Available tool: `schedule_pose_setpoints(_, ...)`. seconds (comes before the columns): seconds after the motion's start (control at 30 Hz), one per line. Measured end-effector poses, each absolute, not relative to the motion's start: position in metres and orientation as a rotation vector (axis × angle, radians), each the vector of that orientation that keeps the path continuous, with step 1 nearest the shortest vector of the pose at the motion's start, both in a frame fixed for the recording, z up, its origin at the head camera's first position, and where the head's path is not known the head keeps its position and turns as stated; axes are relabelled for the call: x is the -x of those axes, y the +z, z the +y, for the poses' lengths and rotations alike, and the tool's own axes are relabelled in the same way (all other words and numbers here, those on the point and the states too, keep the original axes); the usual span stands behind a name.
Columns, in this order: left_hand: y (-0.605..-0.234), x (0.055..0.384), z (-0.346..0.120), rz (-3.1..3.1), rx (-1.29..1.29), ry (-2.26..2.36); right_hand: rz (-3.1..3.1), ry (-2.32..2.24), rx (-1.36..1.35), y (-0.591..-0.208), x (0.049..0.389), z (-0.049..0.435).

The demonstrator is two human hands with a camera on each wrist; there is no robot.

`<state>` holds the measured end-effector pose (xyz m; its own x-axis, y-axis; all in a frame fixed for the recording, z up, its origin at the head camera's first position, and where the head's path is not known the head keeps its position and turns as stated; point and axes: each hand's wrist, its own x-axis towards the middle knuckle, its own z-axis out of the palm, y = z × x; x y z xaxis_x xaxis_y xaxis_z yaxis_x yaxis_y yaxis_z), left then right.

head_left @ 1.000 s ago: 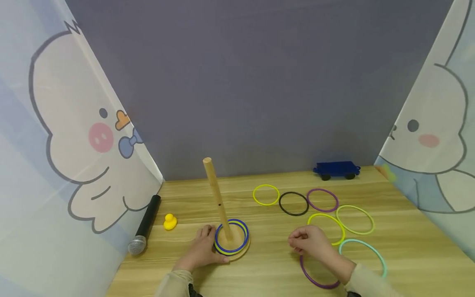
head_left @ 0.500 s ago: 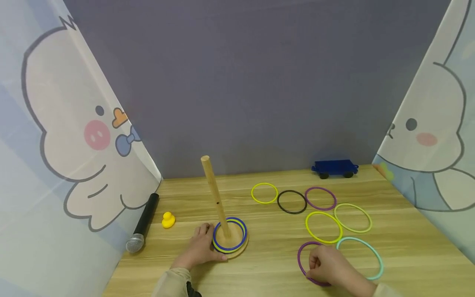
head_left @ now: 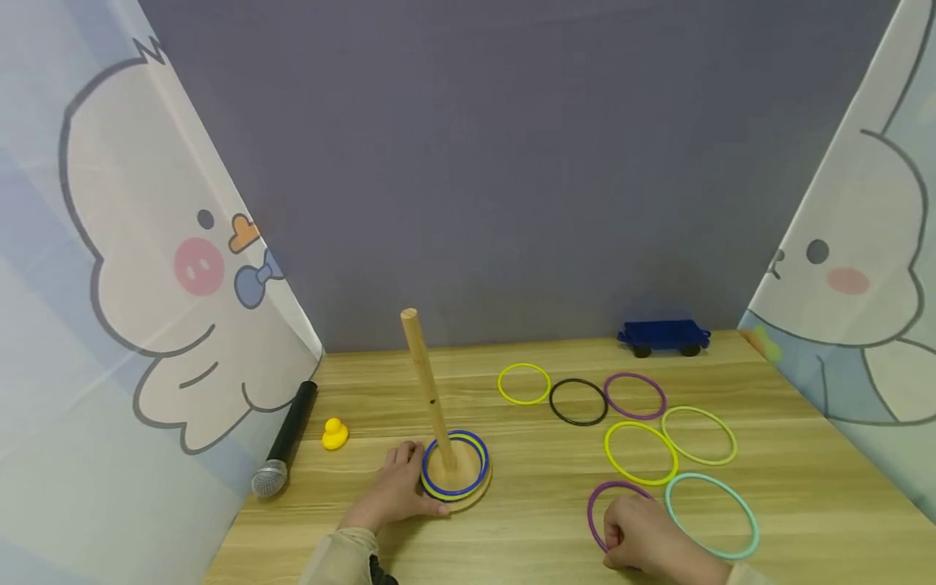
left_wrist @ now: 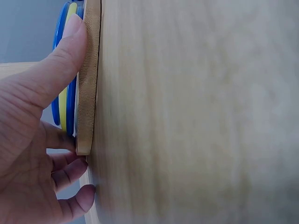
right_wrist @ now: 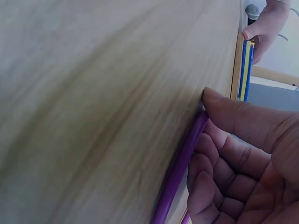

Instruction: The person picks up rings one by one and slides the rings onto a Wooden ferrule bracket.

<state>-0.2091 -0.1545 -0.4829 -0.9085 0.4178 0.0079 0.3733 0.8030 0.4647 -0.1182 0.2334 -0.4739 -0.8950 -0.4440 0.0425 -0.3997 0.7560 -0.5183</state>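
At the table's left half stands a wooden ring-toss stand (head_left: 430, 390), its upright peg rising from a round base (left_wrist: 88, 88). Blue and yellow-green rings (left_wrist: 63, 105) lie stacked round the peg on that base. My left hand (head_left: 395, 491) grips the base's near-left side, thumb along the edge, fingers round behind. Over on the right, a purple ring (head_left: 594, 520) lies on the wood. My right hand (head_left: 647, 532) pinches its near edge, the thumb tip right at the purple tube (right_wrist: 180, 170) and the other fingers curled beneath; it hides part of the ring.
Yellow (head_left: 639, 452), mint (head_left: 753, 524), pale green (head_left: 734, 443), black (head_left: 578, 379) and other rings lie on the right half. A blue toy wagon (head_left: 664, 335) stands at the back. A microphone (head_left: 288, 439) and yellow rubber duck (head_left: 335, 435) sit at left.
My right hand has come down from beside the yellow ring toward me, onto the near edge of the purple ring. The left hand stays at the stand's base.
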Motion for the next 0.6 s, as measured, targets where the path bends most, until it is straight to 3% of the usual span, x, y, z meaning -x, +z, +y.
schedule_pose_setpoints(0.6, -0.481, 0.208, -0.154, 2.89, -0.628, 0.7, 3.225, -0.666, 0.949, -0.452, 0.122, 0.212)
